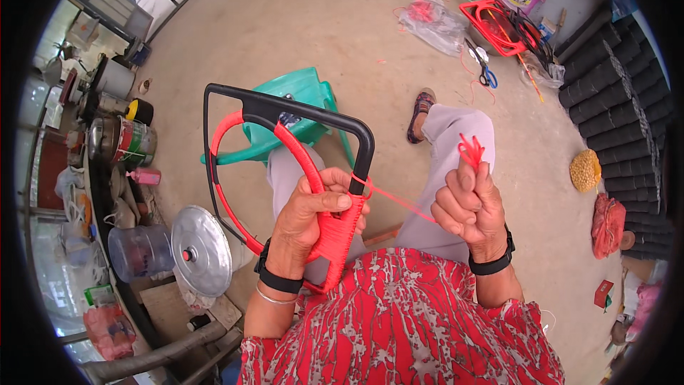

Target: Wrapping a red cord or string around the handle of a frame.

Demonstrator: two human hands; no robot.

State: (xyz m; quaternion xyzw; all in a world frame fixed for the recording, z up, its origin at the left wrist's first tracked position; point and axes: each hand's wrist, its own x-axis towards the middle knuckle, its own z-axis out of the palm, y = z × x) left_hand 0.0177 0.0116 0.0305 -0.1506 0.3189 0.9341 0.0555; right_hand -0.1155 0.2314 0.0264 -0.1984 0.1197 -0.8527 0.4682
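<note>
My left hand [317,207] is closed around a black frame [313,113] with a ring inside it. Red cord [336,232] is wound tightly over the frame's lower right part, and the ring is partly covered in red too. From the black bar near my left fingers, a taut strand of red cord [399,199] runs to my right hand [467,203]. My right hand is closed on the cord, with a small looped bundle [471,151] of it sticking up above the fingers. The frame's lower end rests against my lap.
A green plastic stool [299,89] stands beyond the frame. Scissors [484,71], a plastic bag [434,25] and red frames [491,25] lie at the far right. A metal lid [202,250] and a water jug [140,252] are at left. Dark stacked cylinders [616,121] line the right wall.
</note>
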